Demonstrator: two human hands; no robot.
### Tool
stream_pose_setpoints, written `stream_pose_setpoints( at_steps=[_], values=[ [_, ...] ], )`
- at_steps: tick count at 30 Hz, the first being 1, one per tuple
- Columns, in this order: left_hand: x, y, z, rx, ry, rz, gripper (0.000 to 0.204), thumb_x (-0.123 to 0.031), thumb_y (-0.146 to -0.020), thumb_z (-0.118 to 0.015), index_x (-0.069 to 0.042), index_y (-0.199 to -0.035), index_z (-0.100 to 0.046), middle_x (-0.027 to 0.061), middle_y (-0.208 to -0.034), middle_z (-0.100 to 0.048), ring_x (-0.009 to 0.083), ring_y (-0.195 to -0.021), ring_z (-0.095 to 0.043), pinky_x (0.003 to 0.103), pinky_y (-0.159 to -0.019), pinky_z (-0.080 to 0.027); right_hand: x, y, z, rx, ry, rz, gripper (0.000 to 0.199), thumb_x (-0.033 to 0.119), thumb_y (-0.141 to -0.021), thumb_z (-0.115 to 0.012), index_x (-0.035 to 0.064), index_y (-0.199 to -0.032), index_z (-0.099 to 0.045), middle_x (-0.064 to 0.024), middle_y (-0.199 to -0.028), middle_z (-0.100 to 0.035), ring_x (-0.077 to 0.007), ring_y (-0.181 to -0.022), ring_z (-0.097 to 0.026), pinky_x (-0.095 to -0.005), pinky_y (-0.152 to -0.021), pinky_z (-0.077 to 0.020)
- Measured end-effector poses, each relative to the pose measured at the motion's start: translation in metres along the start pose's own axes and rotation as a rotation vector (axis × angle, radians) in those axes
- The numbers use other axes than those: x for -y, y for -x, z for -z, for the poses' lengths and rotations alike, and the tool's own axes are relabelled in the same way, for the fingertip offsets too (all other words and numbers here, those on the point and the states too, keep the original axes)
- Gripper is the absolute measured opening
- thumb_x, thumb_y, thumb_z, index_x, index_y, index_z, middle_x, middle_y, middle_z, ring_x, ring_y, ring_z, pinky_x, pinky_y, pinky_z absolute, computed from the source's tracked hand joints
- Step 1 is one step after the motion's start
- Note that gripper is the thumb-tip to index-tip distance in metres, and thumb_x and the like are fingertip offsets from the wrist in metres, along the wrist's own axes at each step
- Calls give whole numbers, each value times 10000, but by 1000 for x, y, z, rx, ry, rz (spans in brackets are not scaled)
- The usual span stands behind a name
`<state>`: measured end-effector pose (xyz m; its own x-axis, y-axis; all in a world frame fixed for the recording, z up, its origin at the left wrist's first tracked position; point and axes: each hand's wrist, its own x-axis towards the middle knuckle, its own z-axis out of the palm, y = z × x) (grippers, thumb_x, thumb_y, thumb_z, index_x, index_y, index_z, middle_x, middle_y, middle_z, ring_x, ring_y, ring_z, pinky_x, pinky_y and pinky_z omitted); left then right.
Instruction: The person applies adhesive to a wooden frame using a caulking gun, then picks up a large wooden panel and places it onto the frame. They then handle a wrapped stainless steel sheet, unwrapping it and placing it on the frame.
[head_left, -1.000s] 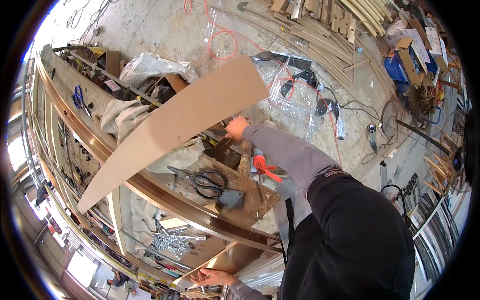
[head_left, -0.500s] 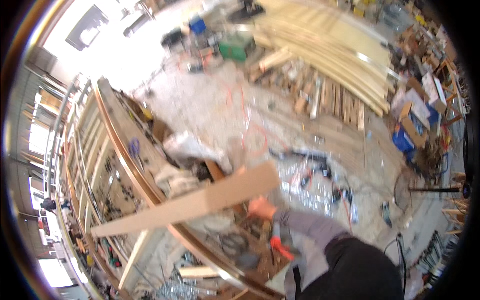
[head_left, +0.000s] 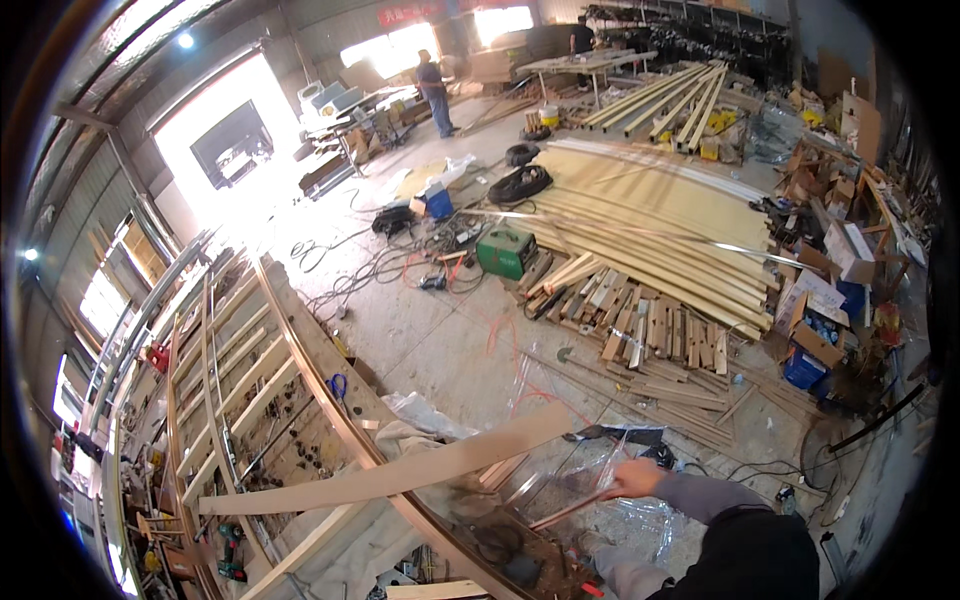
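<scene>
At the lower right, my right hand [head_left: 633, 482] is closed around the end of a thin brown strip [head_left: 568, 511], which slants down to the left. A long tan board [head_left: 390, 477] lies across a curved copper-coloured rail [head_left: 338, 420], to the left of that hand. The board's right end sticks out past the rail, apart from my fingers. Clear plastic film [head_left: 640, 525] lies crumpled on the floor below the hand. My left hand does not show.
The curved frame with wooden slats [head_left: 258, 385] fills the left. Beyond my right hand lie short timber offcuts [head_left: 670, 335] and long yellow beams [head_left: 640, 270]. A green machine [head_left: 507, 252] stands among cables. Cartons [head_left: 818, 330] crowd the right. A person [head_left: 434, 92] stands far back.
The view has tilted up and shows more of the workshop. My right hand has moved right, away from the tan board, and the brown strip now shows in it.
</scene>
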<state>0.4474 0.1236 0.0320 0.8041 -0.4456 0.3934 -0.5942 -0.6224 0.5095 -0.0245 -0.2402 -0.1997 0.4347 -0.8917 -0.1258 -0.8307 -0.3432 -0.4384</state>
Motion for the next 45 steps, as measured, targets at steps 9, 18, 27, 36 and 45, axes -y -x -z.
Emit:
stream_pose_setpoints(
  at_steps=[9,18,27,36,45],
  values=[
    [-21,-40,-55,202,757,-394,719,-49,-974,-710,6,-1574,-319,252,-1404,-595,333,-1195,-634,429,-1003,-549,33,330,26,-67,-81,-875,873,928,-832,-551,93,-833,-807,-150,-752,-739,-336,-757,-741,-475,-644,-540],
    [-172,-94,178,1248,1681,-947,1027,105,-946,-658,-144,-1713,-23,302,-1421,-568,359,-1244,-630,533,-1009,-546,173,352,-32,-286,-1368,-1197,569,632,-993,-676,141,-754,-519,15,-578,-451,-133,-447,-416,-318,-427,-322],
    [-147,-114,264,1300,2074,-1027,527,-295,-1173,-261,59,-1478,-504,340,-1120,-748,452,-976,-771,562,-901,-582,272,250,91,-959,-1511,-493,506,462,-1064,-653,178,-713,-424,39,-553,-390,-107,-458,-367,-300,-458,-317],
    [-130,-69,307,673,1839,-443,530,-386,-1172,-307,-36,-1396,-635,291,-973,-771,424,-850,-761,490,-799,-612,416,111,214,-512,-1740,96,622,523,-1133,-471,132,-650,-459,7,-556,-438,-134,-518,-440,-322,-531,-382],
    [-104,-119,132,402,575,-875,663,-162,-918,-784,63,-1477,-508,263,-1277,-638,435,-1112,-666,463,-1058,-497,554,108,56,51,-1540,340,158,155,-1070,-597,49,-1185,-573,-29,-1034,-608,-138,-915,-570,-323,-806,-497]
  ],
)
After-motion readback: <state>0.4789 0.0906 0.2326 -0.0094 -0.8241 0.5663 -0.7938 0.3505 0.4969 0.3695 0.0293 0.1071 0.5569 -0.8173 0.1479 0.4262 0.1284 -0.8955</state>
